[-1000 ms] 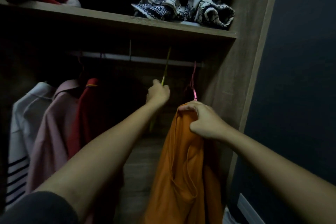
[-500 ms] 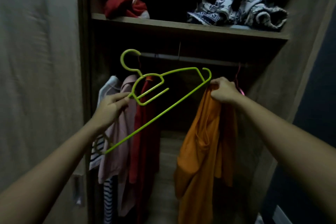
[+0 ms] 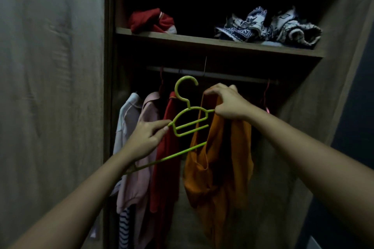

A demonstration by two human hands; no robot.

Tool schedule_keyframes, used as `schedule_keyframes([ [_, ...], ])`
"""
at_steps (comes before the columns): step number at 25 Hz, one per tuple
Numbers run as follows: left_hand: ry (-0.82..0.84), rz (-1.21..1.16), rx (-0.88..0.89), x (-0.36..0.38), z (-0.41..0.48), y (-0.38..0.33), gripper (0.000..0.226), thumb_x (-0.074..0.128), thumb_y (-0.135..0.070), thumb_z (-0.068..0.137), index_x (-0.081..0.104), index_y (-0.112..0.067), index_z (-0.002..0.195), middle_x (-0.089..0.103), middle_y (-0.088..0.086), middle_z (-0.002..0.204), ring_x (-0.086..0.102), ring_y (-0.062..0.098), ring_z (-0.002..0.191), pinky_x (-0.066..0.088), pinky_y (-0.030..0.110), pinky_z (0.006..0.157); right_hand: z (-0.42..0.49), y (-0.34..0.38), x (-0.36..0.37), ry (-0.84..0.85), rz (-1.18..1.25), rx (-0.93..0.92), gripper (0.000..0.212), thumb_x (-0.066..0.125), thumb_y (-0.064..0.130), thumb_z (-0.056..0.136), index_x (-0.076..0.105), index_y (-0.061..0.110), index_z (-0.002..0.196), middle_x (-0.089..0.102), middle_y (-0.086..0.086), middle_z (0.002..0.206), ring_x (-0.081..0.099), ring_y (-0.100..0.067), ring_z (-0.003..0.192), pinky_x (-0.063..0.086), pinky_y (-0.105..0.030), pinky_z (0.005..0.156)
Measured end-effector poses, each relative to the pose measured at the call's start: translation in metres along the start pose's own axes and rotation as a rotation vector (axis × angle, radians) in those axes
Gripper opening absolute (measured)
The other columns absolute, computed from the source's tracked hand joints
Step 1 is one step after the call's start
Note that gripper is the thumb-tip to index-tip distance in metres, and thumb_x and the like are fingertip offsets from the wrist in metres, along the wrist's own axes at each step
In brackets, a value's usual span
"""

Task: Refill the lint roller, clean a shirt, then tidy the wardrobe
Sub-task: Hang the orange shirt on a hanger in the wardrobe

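Green plastic meets orange cloth before an open wardrobe, where a person works a hanger [image 3: 189, 108] into an orange shirt [image 3: 218, 163] at the middle of the frame. The left hand [image 3: 145, 139], at 8 o'clock from the hanger's hook, pinches the near shoulder of the hanger between thumb and forefinger. The right hand [image 3: 228, 103], at 3 o'clock from the hook, has its fingers curled round the bunched neckline, and the hanger's far tip meets the cloth just under the knuckles. Whether that tip is inside the neck opening cannot be told in the dim light. The shirt hangs free below the fist, off the rail [image 3: 222, 76] that crosses at 12 o'clock beneath a shelf [image 3: 202, 41].

The weak spot looks to be the left-hand hold. A two-finger pinch so far off the hanger's centre could let it twist as the cloth drags on it. The long bottom bar slants toward 7 o'clock across a hung red garment [image 3: 168, 147] and a pink shirt [image 3: 139, 157], so a swing there may snag either one or pull it askew.

With the neckline gathered in a wad, the tip could catch a fold or slip into an armhole, leaving the shirt lopsided and likely to slide off. Should the right hand loosen before both shoulders are seated, the shirt would probably drop to the wardrobe floor and pick up fresh lint.
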State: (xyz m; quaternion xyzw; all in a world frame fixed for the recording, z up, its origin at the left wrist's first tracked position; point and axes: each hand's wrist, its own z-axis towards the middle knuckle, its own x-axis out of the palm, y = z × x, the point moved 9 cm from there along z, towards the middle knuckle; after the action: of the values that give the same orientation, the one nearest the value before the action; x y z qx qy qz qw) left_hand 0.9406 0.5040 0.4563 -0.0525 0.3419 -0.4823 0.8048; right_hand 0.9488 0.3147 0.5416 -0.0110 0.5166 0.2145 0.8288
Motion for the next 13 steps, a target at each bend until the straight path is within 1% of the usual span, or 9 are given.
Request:
schedule_keyframes([
  [2, -0.037, -0.010, 0.037, 0.000, 0.001, -0.005, 0.033, 0.054, -0.025, 0.088, 0.069, -0.008, 0.112, 0.066, -0.003, 0.070, 0.056, -0.009, 0.073, 0.039, 0.002, 0.062, -0.007, 0.006, 0.003, 0.100, -0.034, -0.065, 0.066, 0.051, -0.005, 0.074, 0.047, 0.026, 0.132, 0.041, 0.004, 0.132, 0.029, -0.016, 0.114, 0.035, -0.031, 0.091],
  [3, -0.053, -0.034, 0.047, -0.002, 0.001, -0.004, 0.035, 0.054, -0.028, 0.087, 0.069, -0.008, 0.111, 0.066, -0.002, 0.066, 0.060, -0.002, 0.068, 0.043, 0.008, 0.061, -0.011, 0.005, 0.005, 0.150, -0.100, -0.097, 0.066, 0.052, -0.004, 0.076, 0.046, 0.029, 0.132, 0.043, 0.007, 0.123, 0.029, -0.014, 0.108, 0.036, -0.032, 0.091],
  [5, -0.067, -0.123, 0.025, -0.011, 0.000, 0.005, 0.043, 0.052, -0.040, 0.083, 0.070, -0.012, 0.111, 0.068, 0.003, 0.061, 0.062, 0.017, 0.058, 0.049, 0.031, 0.060, -0.019, 0.000, 0.002, 0.168, -0.210, -0.139, 0.063, 0.055, 0.005, 0.084, 0.037, 0.035, 0.137, 0.039, 0.014, 0.098, 0.032, -0.012, 0.099, 0.036, -0.033, 0.090],
  [6, -0.067, -0.189, 0.005, -0.015, 0.001, 0.012, 0.042, 0.054, -0.040, 0.082, 0.069, -0.013, 0.111, 0.068, -0.002, 0.060, 0.060, 0.017, 0.056, 0.047, 0.031, 0.060, -0.022, -0.001, -0.002, 0.133, -0.231, -0.158, 0.060, 0.054, 0.011, 0.089, 0.032, 0.037, 0.139, 0.036, 0.016, 0.090, 0.034, -0.012, 0.095, 0.037, -0.032, 0.088],
  [7, -0.065, -0.244, -0.007, -0.017, 0.002, 0.016, 0.039, 0.056, -0.035, 0.082, 0.068, -0.014, 0.112, 0.067, -0.008, 0.059, 0.059, 0.008, 0.055, 0.046, 0.024, 0.059, -0.024, 0.000, -0.005, 0.100, -0.233, -0.175, 0.058, 0.052, 0.016, 0.092, 0.029, 0.037, 0.140, 0.036, 0.016, 0.087, 0.038, -0.013, 0.094, 0.038, -0.032, 0.086],
  [9, -0.055, -0.276, 0.024, -0.016, 0.002, 0.012, 0.030, 0.057, -0.021, 0.086, 0.065, -0.012, 0.113, 0.063, -0.010, 0.055, 0.057, -0.001, 0.054, 0.042, 0.011, 0.056, -0.029, 0.008, -0.003, 0.104, -0.264, -0.215, 0.055, 0.047, 0.022, 0.094, 0.024, 0.037, 0.141, 0.044, 0.007, 0.092, 0.047, -0.017, 0.094, 0.042, -0.031, 0.081],
  [10, -0.046, -0.270, 0.041, -0.013, -0.001, 0.008, 0.028, 0.057, -0.016, 0.088, 0.065, -0.010, 0.114, 0.061, -0.010, 0.053, 0.057, -0.003, 0.052, 0.040, 0.007, 0.054, -0.032, 0.013, 0.002, 0.123, -0.323, -0.242, 0.053, 0.045, 0.023, 0.095, 0.024, 0.036, 0.141, 0.049, 0.001, 0.098, 0.051, -0.019, 0.094, 0.045, -0.033, 0.079],
  [12, -0.038, -0.272, 0.031, -0.005, -0.005, 0.010, 0.028, 0.055, -0.019, 0.088, 0.067, -0.010, 0.111, 0.063, -0.012, 0.055, 0.058, -0.001, 0.050, 0.043, 0.010, 0.052, -0.038, 0.022, 0.009, 0.118, -0.462, -0.304, 0.050, 0.042, 0.025, 0.096, 0.023, 0.032, 0.142, 0.057, -0.008, 0.109, 0.058, -0.024, 0.097, 0.049, -0.036, 0.080],
  [13, -0.044, -0.273, 0.031, -0.003, -0.007, 0.012, 0.029, 0.053, -0.024, 0.088, 0.067, -0.012, 0.111, 0.067, -0.014, 0.060, 0.060, 0.002, 0.053, 0.049, 0.017, 0.055, -0.042, 0.025, 0.011, 0.114, -0.505, -0.321, 0.050, 0.041, 0.027, 0.096, 0.022, 0.031, 0.142, 0.060, -0.009, 0.115, 0.059, -0.026, 0.102, 0.050, -0.039, 0.083],
])
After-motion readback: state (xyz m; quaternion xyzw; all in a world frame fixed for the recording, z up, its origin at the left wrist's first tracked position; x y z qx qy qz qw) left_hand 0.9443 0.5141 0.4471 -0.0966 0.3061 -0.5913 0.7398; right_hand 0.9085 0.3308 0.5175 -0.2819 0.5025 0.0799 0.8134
